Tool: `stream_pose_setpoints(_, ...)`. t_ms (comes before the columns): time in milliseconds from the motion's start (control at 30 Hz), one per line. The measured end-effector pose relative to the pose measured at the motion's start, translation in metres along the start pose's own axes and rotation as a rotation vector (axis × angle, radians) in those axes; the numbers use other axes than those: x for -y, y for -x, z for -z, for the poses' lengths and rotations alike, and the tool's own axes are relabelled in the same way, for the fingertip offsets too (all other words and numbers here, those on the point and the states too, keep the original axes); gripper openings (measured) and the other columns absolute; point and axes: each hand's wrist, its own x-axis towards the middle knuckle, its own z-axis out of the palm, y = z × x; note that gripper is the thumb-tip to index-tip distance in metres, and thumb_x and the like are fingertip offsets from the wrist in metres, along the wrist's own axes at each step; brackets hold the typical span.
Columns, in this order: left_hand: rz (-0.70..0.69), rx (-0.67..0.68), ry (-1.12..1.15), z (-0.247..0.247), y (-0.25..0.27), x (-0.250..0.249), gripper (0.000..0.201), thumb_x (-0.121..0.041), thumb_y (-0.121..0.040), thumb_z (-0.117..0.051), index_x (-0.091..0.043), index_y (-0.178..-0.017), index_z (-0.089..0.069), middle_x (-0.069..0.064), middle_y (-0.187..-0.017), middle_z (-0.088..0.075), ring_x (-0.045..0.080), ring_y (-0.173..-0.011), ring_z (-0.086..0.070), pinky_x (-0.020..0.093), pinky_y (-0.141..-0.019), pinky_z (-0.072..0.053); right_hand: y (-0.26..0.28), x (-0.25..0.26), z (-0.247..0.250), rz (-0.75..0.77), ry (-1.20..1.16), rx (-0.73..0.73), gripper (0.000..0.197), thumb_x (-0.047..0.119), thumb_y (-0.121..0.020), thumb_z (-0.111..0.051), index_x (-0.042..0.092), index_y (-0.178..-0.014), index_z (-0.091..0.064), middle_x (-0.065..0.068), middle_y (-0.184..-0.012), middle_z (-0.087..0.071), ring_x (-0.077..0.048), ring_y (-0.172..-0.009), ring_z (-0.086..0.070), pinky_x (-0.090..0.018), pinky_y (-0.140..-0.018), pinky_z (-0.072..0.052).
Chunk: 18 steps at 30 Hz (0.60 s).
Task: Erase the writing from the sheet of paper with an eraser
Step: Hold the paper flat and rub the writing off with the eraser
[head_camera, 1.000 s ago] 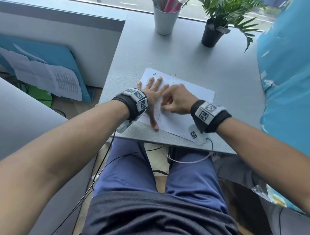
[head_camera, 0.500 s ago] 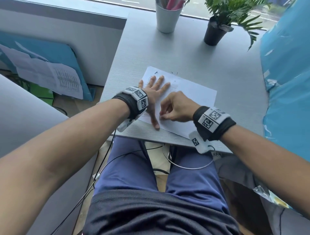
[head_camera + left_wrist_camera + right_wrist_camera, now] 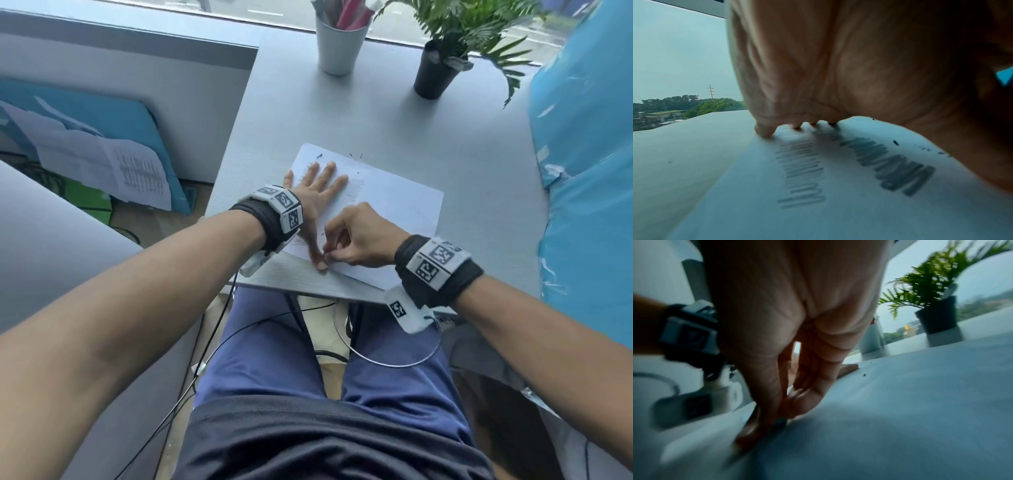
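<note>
A white sheet of paper (image 3: 394, 202) lies slantwise near the front edge of the grey desk (image 3: 342, 113). My left hand (image 3: 317, 205) presses flat on its left part, fingers spread and thumb pointing to the near edge. In the left wrist view, rows of grey pencil writing (image 3: 890, 162) run under the palm (image 3: 838, 65). My right hand (image 3: 330, 255) is curled, its fingertips beside the left thumb at the paper's near edge. It pinches a small dark eraser (image 3: 781, 421) down onto the paper (image 3: 900, 418); the eraser is mostly hidden and blurred.
A white cup of pens (image 3: 337, 44) and a potted fern (image 3: 435, 73) stand at the desk's far edge by the window. Blue plastic sheeting (image 3: 582, 171) borders the right side. Dark eraser crumbs (image 3: 354, 156) lie at the paper's far edge. My knees are under the desk.
My right hand has slid from the paper's middle toward its near edge, ending beside the left thumb. The left hand has stayed flat on the sheet.
</note>
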Motion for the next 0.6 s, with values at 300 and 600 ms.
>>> stream_pose_setpoints(300, 0.008, -0.005, 0.004, 0.000, 0.001, -0.002, 0.178, -0.076, -0.028, -0.087, -0.028, -0.149, 0.035, 0.001, -0.154, 0.044, 0.029, -0.141, 0.039, 0.068, -0.114, 0.013, -0.019, 0.001, 0.017, -0.044, 0.019, -0.169, 0.005, 0.004, -0.073, -0.075, 0.010, -0.073, -0.074, 0.001, -0.067, -0.069, -0.014, -0.063, -0.067, -0.028, -0.060, -0.058)
stream_pose_setpoints(600, 0.002, -0.001, 0.007, -0.002, 0.003, -0.005, 0.181, -0.076, -0.023, -0.085, -0.027, -0.148, 0.037, 0.001, -0.154, 0.045, 0.029, -0.142, 0.039, 0.067, -0.115, 0.011, -0.025, -0.005, 0.028, -0.056, 0.027, -0.232, 0.001, 0.006, -0.068, -0.071, 0.006, -0.067, -0.072, -0.003, -0.060, -0.068, -0.017, -0.055, -0.063, -0.029, -0.053, -0.052)
